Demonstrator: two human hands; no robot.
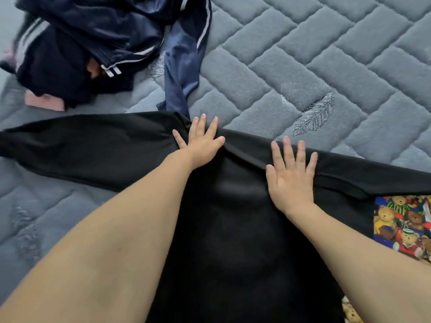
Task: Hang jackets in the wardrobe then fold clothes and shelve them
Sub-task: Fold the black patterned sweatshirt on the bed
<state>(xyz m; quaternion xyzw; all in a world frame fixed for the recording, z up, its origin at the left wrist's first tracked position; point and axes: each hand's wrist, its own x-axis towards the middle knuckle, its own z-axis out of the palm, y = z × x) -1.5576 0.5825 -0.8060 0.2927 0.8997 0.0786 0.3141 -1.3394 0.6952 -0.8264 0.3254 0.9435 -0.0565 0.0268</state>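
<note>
Two flat, spread palms, left hand point(202, 145) and right hand point(291, 176), on black garment point(233, 229) (gripping nothing).

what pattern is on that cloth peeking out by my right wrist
A colourful teddy-bear print, bears in red, yellow, green and blue; it shows only in the head view, beside the black garment.

A grey quilted bed point(326, 54) carries a black garment point(105, 148) (spread flat) and heaped navy clothes point(93, 36).

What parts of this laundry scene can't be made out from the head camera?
- Black garment: its type is unclear; the forearms and frame edges cover or cut it.
- Navy pile: item count unclear, bunched, cut by the top edge.
- Pink item: mostly buried under the pile.
</note>
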